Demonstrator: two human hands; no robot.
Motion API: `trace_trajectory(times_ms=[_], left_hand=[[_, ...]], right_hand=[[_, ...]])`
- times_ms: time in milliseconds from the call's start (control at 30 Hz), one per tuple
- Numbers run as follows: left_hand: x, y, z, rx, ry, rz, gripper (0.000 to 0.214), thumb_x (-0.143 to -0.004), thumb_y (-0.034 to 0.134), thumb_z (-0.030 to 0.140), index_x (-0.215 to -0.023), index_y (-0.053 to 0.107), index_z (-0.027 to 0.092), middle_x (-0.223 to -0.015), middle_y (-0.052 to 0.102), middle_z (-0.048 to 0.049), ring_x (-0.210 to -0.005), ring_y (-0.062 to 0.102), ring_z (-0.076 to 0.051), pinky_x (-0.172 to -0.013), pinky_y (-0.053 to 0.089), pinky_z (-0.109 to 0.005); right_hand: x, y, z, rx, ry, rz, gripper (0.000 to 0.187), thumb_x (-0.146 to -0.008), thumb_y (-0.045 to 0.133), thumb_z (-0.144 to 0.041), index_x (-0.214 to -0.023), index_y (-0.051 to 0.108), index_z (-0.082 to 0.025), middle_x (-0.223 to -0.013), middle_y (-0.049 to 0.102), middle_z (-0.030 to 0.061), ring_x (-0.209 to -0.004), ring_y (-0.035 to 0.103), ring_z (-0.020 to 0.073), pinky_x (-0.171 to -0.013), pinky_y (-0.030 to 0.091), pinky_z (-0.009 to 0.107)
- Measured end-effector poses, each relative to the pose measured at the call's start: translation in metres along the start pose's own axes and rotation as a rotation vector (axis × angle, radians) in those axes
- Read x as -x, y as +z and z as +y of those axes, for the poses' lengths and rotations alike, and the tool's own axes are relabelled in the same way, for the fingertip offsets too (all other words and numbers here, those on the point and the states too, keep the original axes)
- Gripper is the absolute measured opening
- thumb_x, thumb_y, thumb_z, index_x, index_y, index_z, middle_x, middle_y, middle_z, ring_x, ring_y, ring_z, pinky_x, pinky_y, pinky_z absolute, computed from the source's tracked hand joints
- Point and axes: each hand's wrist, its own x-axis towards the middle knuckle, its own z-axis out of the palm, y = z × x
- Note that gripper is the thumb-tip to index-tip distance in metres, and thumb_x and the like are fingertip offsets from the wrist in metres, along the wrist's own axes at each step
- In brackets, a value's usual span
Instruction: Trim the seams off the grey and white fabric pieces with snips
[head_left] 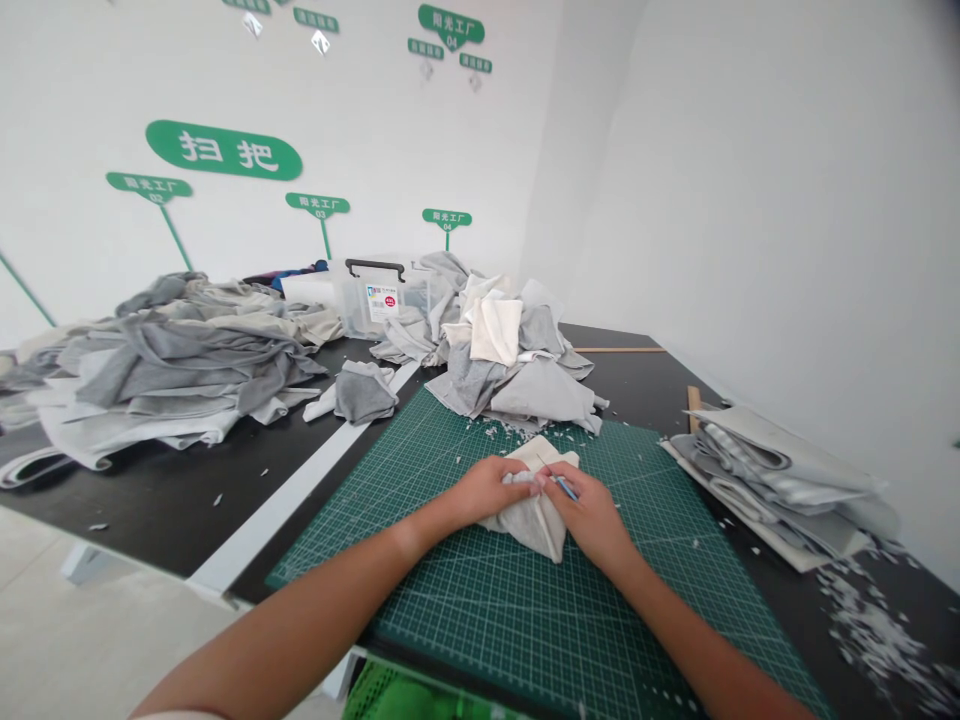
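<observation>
The small grey-and-cream fabric piece (534, 525) sits over the middle of the green gridded cutting mat (480, 610), bunched up between my fingers. My left hand (493, 490) pinches it, thumb and fingertips closed on the cloth; my right hand (596, 515) grips the slim blue-handled tool (568, 489), its fingertips meeting my left ones at the fabric. On the mat's far edge rests a loose heap of grey and cream cloth pieces (510, 345) — behind it, a clear plastic box with a black handle (360, 310). Left of the mat spreads a large pile of grey fabric (187, 360); right of it, a folded grey-and-white fabric stack (780, 480) — with pale scraps (874, 620) nearby.
</observation>
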Motion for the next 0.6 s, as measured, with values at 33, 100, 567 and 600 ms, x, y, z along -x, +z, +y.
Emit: trace_trajectory(times_ms=[33,100,567,600], left_hand=[[0.0,0.0,0.0,0.03,0.0,-0.008,0.037,-0.09,0.062,0.049,-0.098,0.075,0.016,-0.095,0.074,-0.003,-0.09,0.064,-0.021,-0.084,0.047,-0.027],[-0.001,0.0,0.001,0.101,-0.004,-0.022,0.037,-0.089,0.064,0.048,-0.102,0.075,0.015,-0.098,0.074,-0.0038,-0.093,0.064,-0.021,-0.087,0.047,-0.028],[0.004,0.007,0.012,0.659,-0.212,-0.037,0.045,-0.074,0.08,0.051,-0.095,0.068,0.012,-0.085,0.066,-0.004,-0.076,0.058,-0.015,-0.072,0.044,-0.025],[0.004,0.007,0.012,0.658,-0.209,-0.035,0.045,-0.076,0.079,0.051,-0.096,0.068,0.013,-0.085,0.066,-0.0037,-0.076,0.058,-0.015,-0.073,0.044,-0.026]], right_hand=[[0.0,0.0,0.001,-0.014,-0.002,0.003,0.028,-0.096,0.057,-0.047,-0.096,0.071,-0.023,-0.096,0.073,0.0021,-0.09,0.065,0.0235,-0.079,0.046,0.03],[-0.001,-0.001,0.002,-0.05,-0.006,0.004,0.029,-0.097,0.056,-0.047,-0.097,0.071,-0.022,-0.096,0.073,0.0024,-0.09,0.065,0.0235,-0.079,0.046,0.03],[-0.001,0.0,0.004,-0.14,0.089,0.097,0.037,-0.094,0.059,-0.053,-0.1,0.071,-0.019,-0.091,0.073,0.0049,-0.084,0.063,0.0242,-0.074,0.047,0.029],[-0.001,0.0,0.005,-0.137,0.086,0.102,0.037,-0.094,0.059,-0.054,-0.1,0.071,-0.019,-0.092,0.073,0.0051,-0.085,0.063,0.0243,-0.074,0.047,0.029]])
